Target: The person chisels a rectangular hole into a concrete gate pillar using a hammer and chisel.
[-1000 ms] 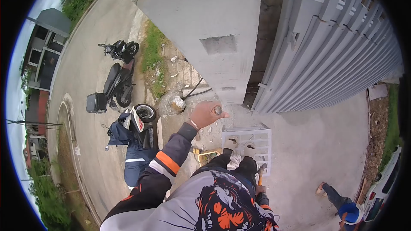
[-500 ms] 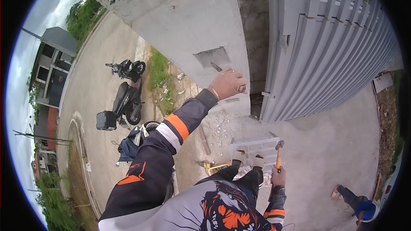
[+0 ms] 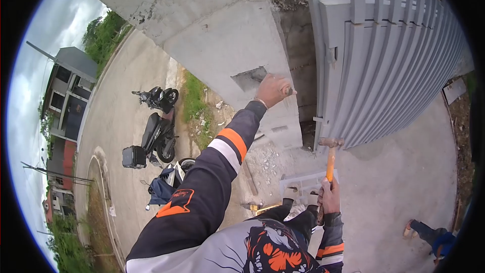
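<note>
Here, your left hand was raised against the concrete pillar, at the right edge of the rough rectangular recess cut into its face. The fingers of that hand were curled tight around a metal tool. Only its dark butt end showed, poking out of the fist on the side away from the recess. Whether its tip touched the pillar I cannot tell, since your hand hid it.

Your right hand was lower, below and to the right of the pillar, with its fingers closed round the lower end of a hammer. The hammer stood nearly upright on its orange handle, with its head level with the pillar's foot and well apart from the metal tool.

You stood on a white step stool set on the concrete ground just in front of the pillar's base. Pale rubble lay scattered at that base. Right of the pillar, past a dark gap, stood the grey slatted gate. Left of the pillar, out on the road, two black motorbikes were parked, and a third bike under a blue cover stood nearer to you. Far to the right of the pillar, low at the edge of view, another person crouched on the ground.
</note>
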Demonstrator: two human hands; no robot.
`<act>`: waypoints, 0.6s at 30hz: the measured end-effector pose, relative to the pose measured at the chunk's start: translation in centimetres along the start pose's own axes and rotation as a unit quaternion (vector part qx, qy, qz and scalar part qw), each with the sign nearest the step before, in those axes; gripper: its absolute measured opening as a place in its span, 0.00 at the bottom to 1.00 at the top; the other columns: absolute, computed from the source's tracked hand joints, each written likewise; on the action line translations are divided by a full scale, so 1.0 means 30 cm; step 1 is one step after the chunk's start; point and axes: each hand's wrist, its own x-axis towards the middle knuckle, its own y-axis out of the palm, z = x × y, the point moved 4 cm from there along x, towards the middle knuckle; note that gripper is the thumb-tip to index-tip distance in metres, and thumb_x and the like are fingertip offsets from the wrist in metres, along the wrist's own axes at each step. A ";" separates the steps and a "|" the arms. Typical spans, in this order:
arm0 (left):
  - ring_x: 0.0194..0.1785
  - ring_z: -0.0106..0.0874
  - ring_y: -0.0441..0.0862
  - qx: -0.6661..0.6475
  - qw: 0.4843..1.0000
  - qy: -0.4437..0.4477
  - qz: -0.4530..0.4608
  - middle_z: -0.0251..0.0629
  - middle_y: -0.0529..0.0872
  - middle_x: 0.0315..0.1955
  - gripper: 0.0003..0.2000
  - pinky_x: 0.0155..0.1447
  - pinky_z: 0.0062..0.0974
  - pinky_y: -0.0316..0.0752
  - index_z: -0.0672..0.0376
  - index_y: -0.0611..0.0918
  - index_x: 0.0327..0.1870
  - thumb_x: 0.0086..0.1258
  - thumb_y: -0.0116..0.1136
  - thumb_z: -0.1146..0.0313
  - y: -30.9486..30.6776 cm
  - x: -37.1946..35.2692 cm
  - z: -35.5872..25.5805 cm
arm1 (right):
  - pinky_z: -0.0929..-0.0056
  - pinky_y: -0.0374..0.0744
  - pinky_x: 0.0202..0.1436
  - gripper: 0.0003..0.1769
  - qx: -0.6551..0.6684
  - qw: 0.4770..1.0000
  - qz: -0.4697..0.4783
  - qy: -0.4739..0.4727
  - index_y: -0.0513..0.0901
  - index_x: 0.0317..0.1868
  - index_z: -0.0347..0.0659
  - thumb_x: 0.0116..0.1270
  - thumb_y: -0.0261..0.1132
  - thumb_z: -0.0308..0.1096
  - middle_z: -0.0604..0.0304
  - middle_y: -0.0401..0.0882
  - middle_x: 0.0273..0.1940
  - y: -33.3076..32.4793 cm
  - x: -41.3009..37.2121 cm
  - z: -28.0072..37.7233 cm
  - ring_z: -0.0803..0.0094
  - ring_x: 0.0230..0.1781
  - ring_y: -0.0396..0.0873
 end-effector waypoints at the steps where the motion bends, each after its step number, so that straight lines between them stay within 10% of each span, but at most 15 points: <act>1: 0.38 0.37 0.81 0.012 1.000 -0.019 0.010 0.32 0.81 0.29 0.19 0.58 0.41 0.69 0.50 0.79 0.31 0.65 0.72 0.46 0.011 0.000 0.004 | 0.79 0.63 0.15 0.15 0.008 1.000 0.004 -0.015 0.73 0.47 0.45 0.82 0.61 0.48 0.72 0.64 0.22 -0.001 0.003 0.051 0.85 0.14 0.61; 5: 0.35 0.36 0.80 0.049 0.996 0.010 -0.078 0.31 0.80 0.26 0.16 0.54 0.40 0.67 0.49 0.78 0.31 0.68 0.71 0.50 0.010 -0.013 0.001 | 0.77 0.63 0.17 0.22 0.206 0.954 -0.002 -0.218 0.69 0.42 0.47 0.81 0.60 0.56 0.71 0.62 0.22 0.050 -0.048 0.375 0.83 0.15 0.58; 9: 0.35 0.36 0.80 0.045 0.995 0.015 -0.090 0.31 0.80 0.26 0.14 0.52 0.39 0.66 0.48 0.78 0.31 0.69 0.70 0.53 0.010 -0.015 0.010 | 0.74 0.62 0.18 0.24 0.390 0.799 -0.032 -0.457 0.67 0.39 0.47 0.82 0.58 0.58 0.69 0.62 0.20 0.258 -0.051 0.557 0.80 0.16 0.57; 11: 0.35 0.37 0.80 0.056 0.996 0.006 -0.069 0.31 0.81 0.26 0.13 0.52 0.38 0.65 0.48 0.78 0.31 0.69 0.70 0.54 0.005 -0.001 0.018 | 0.71 0.65 0.18 0.24 0.329 0.852 -0.087 -0.397 0.67 0.38 0.47 0.81 0.59 0.58 0.69 0.62 0.19 0.447 0.121 0.368 0.77 0.15 0.60; 13: 0.35 0.37 0.80 0.066 0.998 -0.015 -0.019 0.32 0.82 0.27 0.13 0.51 0.38 0.65 0.48 0.79 0.31 0.69 0.69 0.54 0.005 -0.005 0.019 | 0.72 0.66 0.16 0.25 -0.097 0.941 -0.069 -0.318 0.64 0.36 0.47 0.82 0.58 0.58 0.70 0.60 0.19 0.590 0.362 0.121 0.79 0.13 0.61; 16: 0.34 0.38 0.80 0.036 0.995 -0.048 -0.075 0.32 0.82 0.26 0.12 0.51 0.38 0.64 0.48 0.78 0.31 0.69 0.68 0.56 -0.025 0.012 0.024 | 0.72 0.66 0.13 0.26 0.162 0.983 0.032 -0.084 0.64 0.35 0.46 0.81 0.60 0.58 0.71 0.59 0.19 0.478 0.193 0.260 0.79 0.12 0.62; 18: 0.32 0.38 0.80 0.032 0.996 -0.051 -0.071 0.33 0.82 0.26 0.12 0.51 0.39 0.65 0.48 0.78 0.30 0.69 0.69 0.55 -0.044 0.012 0.033 | 0.74 0.66 0.12 0.26 0.172 0.976 -0.001 -0.131 0.65 0.35 0.46 0.82 0.58 0.58 0.71 0.59 0.19 0.429 0.137 0.342 0.81 0.11 0.60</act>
